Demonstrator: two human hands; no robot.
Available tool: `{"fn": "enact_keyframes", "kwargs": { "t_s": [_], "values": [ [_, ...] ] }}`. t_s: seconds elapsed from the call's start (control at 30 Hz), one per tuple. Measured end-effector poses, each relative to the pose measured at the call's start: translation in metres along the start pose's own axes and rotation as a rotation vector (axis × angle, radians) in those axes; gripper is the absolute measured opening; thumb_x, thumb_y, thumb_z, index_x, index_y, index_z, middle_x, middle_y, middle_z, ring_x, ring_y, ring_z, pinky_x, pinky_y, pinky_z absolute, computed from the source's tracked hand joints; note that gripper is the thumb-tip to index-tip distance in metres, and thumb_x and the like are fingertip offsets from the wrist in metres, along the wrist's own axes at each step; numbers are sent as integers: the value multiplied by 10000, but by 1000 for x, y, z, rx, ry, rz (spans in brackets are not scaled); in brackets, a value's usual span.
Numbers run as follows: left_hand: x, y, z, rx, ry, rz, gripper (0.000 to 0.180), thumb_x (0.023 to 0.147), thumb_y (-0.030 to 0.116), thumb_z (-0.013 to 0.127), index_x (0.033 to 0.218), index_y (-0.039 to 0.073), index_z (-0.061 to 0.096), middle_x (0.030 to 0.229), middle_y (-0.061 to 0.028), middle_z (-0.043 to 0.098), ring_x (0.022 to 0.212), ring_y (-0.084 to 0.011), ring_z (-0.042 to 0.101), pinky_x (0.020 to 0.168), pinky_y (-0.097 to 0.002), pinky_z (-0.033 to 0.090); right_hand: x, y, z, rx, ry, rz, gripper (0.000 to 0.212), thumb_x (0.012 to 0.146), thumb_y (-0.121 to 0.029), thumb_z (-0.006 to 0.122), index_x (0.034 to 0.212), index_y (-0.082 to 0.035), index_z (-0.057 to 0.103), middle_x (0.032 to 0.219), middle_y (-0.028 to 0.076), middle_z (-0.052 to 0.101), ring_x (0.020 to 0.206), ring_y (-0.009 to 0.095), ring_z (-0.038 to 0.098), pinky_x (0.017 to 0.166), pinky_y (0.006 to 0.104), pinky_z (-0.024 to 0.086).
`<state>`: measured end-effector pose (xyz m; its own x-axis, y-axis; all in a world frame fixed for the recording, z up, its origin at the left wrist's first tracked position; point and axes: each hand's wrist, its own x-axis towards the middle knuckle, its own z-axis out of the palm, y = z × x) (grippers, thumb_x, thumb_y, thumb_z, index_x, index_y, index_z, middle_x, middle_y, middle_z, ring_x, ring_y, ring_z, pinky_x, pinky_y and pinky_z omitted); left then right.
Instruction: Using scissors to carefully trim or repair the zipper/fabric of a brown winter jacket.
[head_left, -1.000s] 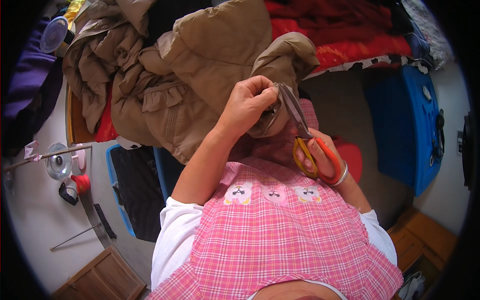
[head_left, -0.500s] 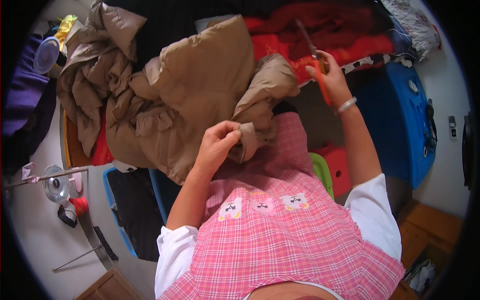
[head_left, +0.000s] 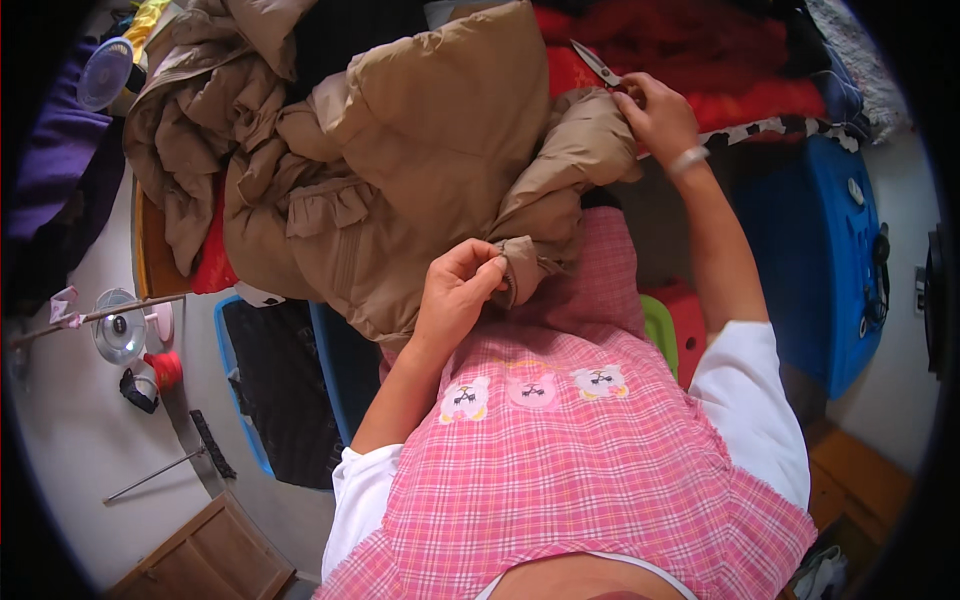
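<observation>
A tan padded jacket [head_left: 430,130] spreads over the surface before me and hangs off its near edge. My left hand [head_left: 462,290] pinches the cuff [head_left: 520,268] of one sleeve between thumb and fingertips, just above my pink checked apron. Farther to the right, beside the other bulge of the jacket, my right hand [head_left: 655,118] closes round the handle end of a pair of scissors [head_left: 597,64]. Their metal blades point away to the far left, slightly apart, over red cloth. My fingers hide the orange handles.
Red bedding [head_left: 740,100] lies at the far right. Below it, a blue plastic lid or panel [head_left: 825,265] stands upright. A blue bin [head_left: 330,360] holding black cloth sits at the left, near a small fan [head_left: 120,325]. Green and red plastic items [head_left: 660,335] are beside my lap.
My right hand has carried the scissors left and down toward the jacket and red cloth, turning the blades leftward. My left hand keeps its pinch on the cuff. The whole view has shifted slightly.
</observation>
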<state>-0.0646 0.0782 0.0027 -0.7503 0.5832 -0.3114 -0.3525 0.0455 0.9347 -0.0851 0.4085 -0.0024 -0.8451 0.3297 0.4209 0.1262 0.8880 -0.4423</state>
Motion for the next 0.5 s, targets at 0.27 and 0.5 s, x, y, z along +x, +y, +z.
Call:
{"fn": "enact_keyframes", "kwargs": {
  "t_s": [0.27,0.5],
  "values": [
    [-2,1,10,-32,-180,-21,83,877,109,566,895,30,579,739,15,588,671,-38,542,596,-183,409,-114,-112,-16,1000,-827,360,240,876,-216,607,749,-12,604,641,-21,547,598,24,456,506,213,369],
    [-11,5,10,-61,-237,-45,101,890,120,552,884,20,565,759,7,580,666,-42,520,610,-183,412,-131,-118,-12,1279,-768,463,192,879,-184,610,773,-25,598,675,-50,534,607,6,435,505,183,336]
  ]
}}
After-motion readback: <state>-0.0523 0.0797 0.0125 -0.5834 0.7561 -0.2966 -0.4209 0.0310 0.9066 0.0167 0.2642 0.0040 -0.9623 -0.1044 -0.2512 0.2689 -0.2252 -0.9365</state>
